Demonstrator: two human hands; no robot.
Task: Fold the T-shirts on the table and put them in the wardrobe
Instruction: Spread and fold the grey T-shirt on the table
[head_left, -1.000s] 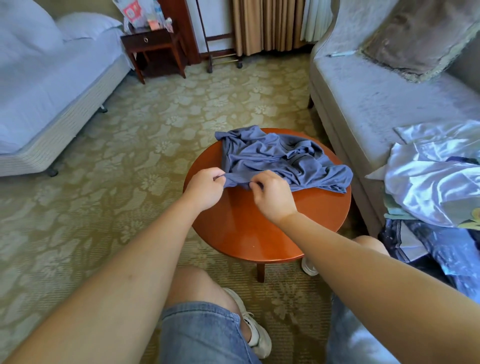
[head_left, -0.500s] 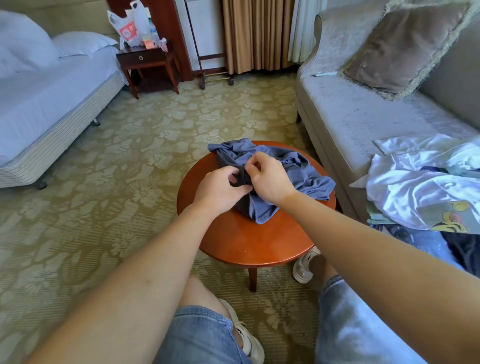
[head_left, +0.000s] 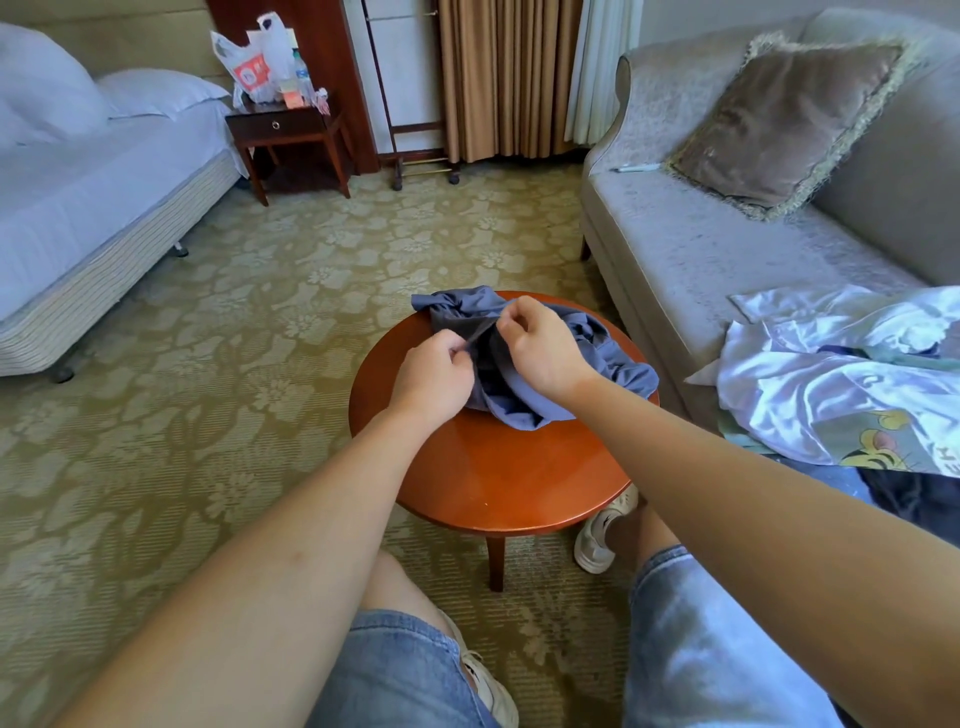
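Step in hand, as I read it: sorting out the garment before any fold. Blue-grey T-shirt (head_left: 618, 371) sits bunched on the far half of the round wooden table (head_left: 483, 467), nothing laid flat yet. Grip: left hand (head_left: 434, 371) has fingers curled, pinching a ridge of the cloth. The right hand (head_left: 540, 348) is just beside it, thumb and fingers pinching the same ridge, raised a little off the heap. Can't tell whether that ridge is hem, collar or sleeve.

Progress: early. No folded shirt visible, and no wardrobe I can identify in view.

Next move, my call: find a proper edge, draw the hands apart to open the shirt, lay it flat. Table is small, so cloth will likely overhang the rim. Thin fabric, probably slips and re-bunches if let go.

More garments are heaped on the sofa (head_left: 701, 260) at right. On top is a white satin piece (head_left: 831, 374) with a yellow cartoon print (head_left: 878, 452) by its near edge.

Writing: a dark letter or two beside that print, cut by the frame edge, not readable. Far left, the plastic bag (head_left: 249, 67) on the nightstand (head_left: 280, 124) carries a red-orange logo, text too small. No brand legible.
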